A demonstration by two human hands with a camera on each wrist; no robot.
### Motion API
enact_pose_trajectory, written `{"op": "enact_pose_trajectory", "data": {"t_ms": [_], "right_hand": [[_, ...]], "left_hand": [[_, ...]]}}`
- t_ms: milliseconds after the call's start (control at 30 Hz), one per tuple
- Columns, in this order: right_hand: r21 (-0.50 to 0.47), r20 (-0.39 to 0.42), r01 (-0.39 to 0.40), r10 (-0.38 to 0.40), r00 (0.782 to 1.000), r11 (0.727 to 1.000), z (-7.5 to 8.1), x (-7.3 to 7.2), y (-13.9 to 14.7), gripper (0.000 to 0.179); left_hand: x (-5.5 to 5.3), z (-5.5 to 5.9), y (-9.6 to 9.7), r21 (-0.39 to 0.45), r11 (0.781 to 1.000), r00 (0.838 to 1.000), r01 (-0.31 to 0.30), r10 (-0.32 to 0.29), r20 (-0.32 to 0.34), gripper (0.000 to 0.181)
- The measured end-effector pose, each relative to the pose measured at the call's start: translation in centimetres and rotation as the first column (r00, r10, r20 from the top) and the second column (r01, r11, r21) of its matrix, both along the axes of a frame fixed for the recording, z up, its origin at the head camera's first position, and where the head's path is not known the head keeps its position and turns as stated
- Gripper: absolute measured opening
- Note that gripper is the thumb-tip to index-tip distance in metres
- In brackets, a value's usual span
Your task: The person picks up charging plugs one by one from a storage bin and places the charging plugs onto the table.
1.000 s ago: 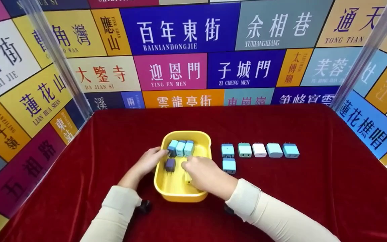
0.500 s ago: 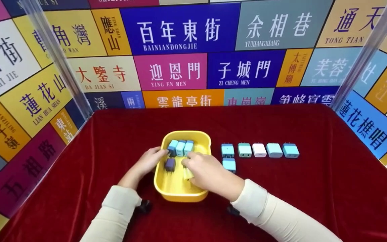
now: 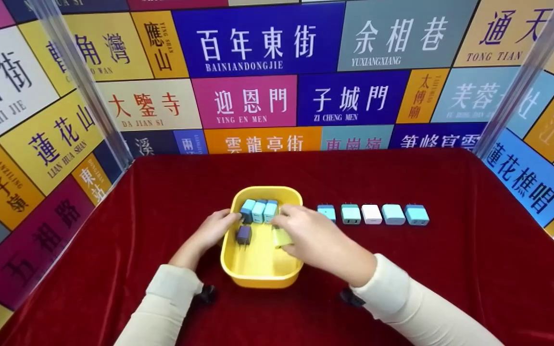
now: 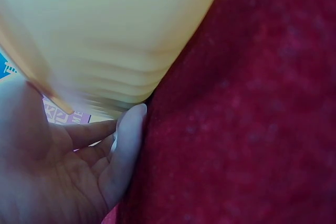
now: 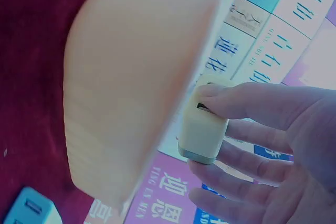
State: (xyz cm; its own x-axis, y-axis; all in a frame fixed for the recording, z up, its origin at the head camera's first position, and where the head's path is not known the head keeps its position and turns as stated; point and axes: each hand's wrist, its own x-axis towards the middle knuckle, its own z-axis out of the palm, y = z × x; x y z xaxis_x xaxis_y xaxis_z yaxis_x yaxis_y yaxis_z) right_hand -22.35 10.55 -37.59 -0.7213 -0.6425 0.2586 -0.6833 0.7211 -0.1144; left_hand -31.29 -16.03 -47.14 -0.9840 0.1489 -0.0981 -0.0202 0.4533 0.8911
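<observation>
A yellow plastic tub [image 3: 261, 279] stands on the table. Against its left side, near the far end, my left hand [image 3: 216, 231] grips the wall. In the left wrist view the fingers [image 4: 128, 150] curl at the tub's ridged outer side [image 4: 121, 61]. My right hand [image 3: 311, 235] pinches a pale yellow USB charger [image 5: 202, 129] between thumb and fingers, up beside the tub's right rim. Inside the tub, three blue chargers [image 3: 258, 211] stand in a row at the far end. A dark purple charger [image 3: 244, 235] lies nearer, its prongs toward me.
To the right of the tub runs a row of several chargers: blue [image 3: 326, 213], green-topped [image 3: 350, 214], white [image 3: 371, 214], light blue [image 3: 393, 215] and two-tone blue [image 3: 417, 215]. Dark red cloth [image 3: 450, 269] covers the table. Sign-printed panels [image 3: 258, 41] rise behind and at both sides.
My right hand has lifted the yellow charger from the tub's floor and moved right toward the rim. It now hides the lone blue charger below the row. The left hand stays put.
</observation>
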Motion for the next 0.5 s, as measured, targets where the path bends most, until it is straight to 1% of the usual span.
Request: {"op": "enact_pose_trajectory", "data": {"t_ms": [67,200,400,433,500], "right_hand": [[-0.020,-0.012,0.001,-0.002,1.000,1.000,0.3,0.1,0.7,0.043],[-0.052,-0.053,0.005,-0.008,0.999,0.999,0.7,0.2,2.2,0.041],[-0.112,-0.159,0.013,-0.031,0.987,0.994,1.1,0.3,4.7,0.040],[-0.116,-0.167,0.015,-0.034,0.985,0.993,1.1,0.4,5.0,0.040],[-0.122,-0.158,0.024,-0.043,0.986,0.992,1.1,0.4,5.6,0.042]], "left_hand": [[0.0,0.0,0.0,0.014,1.000,1.000,-0.001,0.001,0.003,0.047],[0.0,0.0,0.1,0.015,1.000,1.000,-0.003,0.003,-0.002,0.048],[0.0,0.1,0.1,0.014,1.000,1.000,0.009,-0.009,0.007,0.049],[0.0,0.1,0.0,0.013,1.000,1.000,0.008,-0.008,0.006,0.050],[0.0,0.0,-0.1,0.014,1.000,1.000,0.006,-0.006,0.007,0.050]]}}
